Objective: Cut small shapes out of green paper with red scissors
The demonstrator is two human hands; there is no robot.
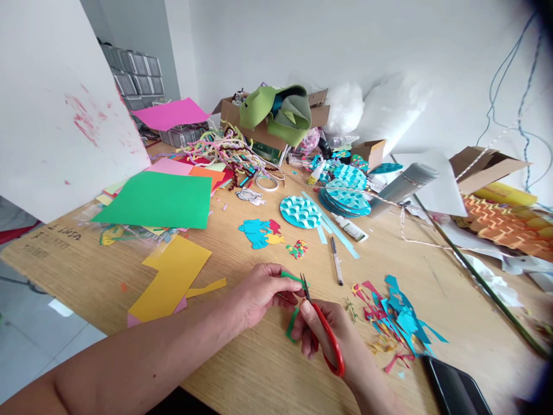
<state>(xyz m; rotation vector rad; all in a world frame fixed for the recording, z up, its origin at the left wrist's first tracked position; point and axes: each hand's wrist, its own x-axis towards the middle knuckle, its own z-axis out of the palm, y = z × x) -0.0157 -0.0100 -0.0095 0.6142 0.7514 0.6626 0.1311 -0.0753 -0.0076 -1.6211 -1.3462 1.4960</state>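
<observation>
My left hand (262,293) pinches a thin green paper strip (292,324) that curls down between both hands. My right hand (332,334) is closed round red-handled scissors (325,334), whose short blades point up and meet the strip near my left fingertips. Both hands hover just above the wooden table (242,369) near its front edge. Just beyond them lie a blue paper fish (256,231), small red and yellow cut-outs and a pen (336,261).
Green (159,199) and yellow (173,276) paper sheets lie to the left. A heap of blue and red paper scraps (395,314) sits right of my hands, a dark phone (453,389) at the front right. Blue patterned discs (345,193), cardboard boxes and curled strips crowd the back.
</observation>
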